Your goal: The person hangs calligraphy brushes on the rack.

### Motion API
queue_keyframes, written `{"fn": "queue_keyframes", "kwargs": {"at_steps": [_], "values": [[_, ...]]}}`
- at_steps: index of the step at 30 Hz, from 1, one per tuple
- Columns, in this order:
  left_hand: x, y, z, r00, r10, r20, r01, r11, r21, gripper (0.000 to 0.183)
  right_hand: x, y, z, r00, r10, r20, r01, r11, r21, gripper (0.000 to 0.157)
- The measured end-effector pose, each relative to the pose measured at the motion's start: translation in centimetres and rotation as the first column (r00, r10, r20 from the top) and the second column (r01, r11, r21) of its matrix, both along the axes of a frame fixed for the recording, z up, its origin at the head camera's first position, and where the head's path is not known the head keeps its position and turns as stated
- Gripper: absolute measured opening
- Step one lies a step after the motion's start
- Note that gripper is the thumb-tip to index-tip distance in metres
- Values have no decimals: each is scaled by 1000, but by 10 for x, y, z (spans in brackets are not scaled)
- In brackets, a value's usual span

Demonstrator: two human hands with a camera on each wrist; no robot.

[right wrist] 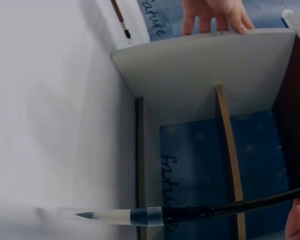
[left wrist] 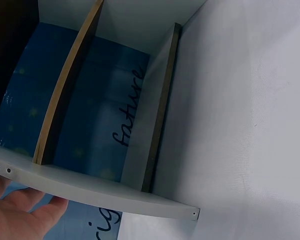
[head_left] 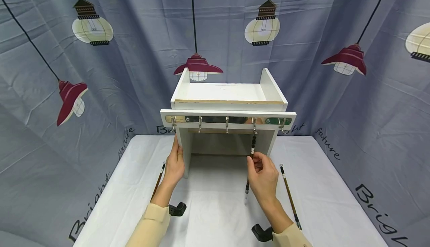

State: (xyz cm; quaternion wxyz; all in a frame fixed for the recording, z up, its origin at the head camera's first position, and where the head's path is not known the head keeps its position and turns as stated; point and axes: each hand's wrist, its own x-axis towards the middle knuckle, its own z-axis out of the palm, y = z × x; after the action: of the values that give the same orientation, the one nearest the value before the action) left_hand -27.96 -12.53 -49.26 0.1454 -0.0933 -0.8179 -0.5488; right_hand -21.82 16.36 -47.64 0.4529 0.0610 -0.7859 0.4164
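A white wooden shelf point(head_left: 231, 107) stands with a row of metal hooks point(head_left: 227, 124) along its front rail. My right hand point(head_left: 263, 178) pinches a dark calligraphy brush point(head_left: 253, 142) by its handle, just under the fourth hook from the left. The brush hangs nearly upright, its top at that hook; whether its loop is over the hook is too small to tell. In the right wrist view the brush point(right wrist: 180, 214) points its pale bristles, inside a clear cap, downward. My left hand point(head_left: 175, 163) rests against the outer face of the shelf's left side panel point(left wrist: 95, 187), fingers fairly straight.
One brush point(head_left: 158, 181) lies on the white tabletop point(head_left: 215, 209) left of the shelf, partly behind my left arm. Another brush point(head_left: 289, 196) lies to the right, beside my right forearm. A patterned blue-grey curtain point(head_left: 141, 53) surrounds the table.
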Motion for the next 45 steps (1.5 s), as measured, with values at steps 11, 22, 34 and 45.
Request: {"fn": "queue_keyframes", "kwargs": {"at_steps": [11, 22, 34, 45], "values": [[-1, -1, 1, 1000, 4, 4, -4, 1000, 1, 57, -12, 0, 1, 998, 0, 62, 1, 1000, -15, 15], [0, 0, 0, 1000, 16, 6, -16, 1000, 0, 57, -14, 4, 3, 989, 8, 146, -4, 1000, -26, 18], [1, 1, -1, 1000, 15, 15, -16, 1000, 14, 57, 7, 23, -3, 990, -16, 143, 14, 1000, 17, 34], [1, 1, 0, 999, 23, 23, -23, 1000, 9, 57, 25, 51, -10, 986, -105, 133, 95, 993, 77, 31]]}}
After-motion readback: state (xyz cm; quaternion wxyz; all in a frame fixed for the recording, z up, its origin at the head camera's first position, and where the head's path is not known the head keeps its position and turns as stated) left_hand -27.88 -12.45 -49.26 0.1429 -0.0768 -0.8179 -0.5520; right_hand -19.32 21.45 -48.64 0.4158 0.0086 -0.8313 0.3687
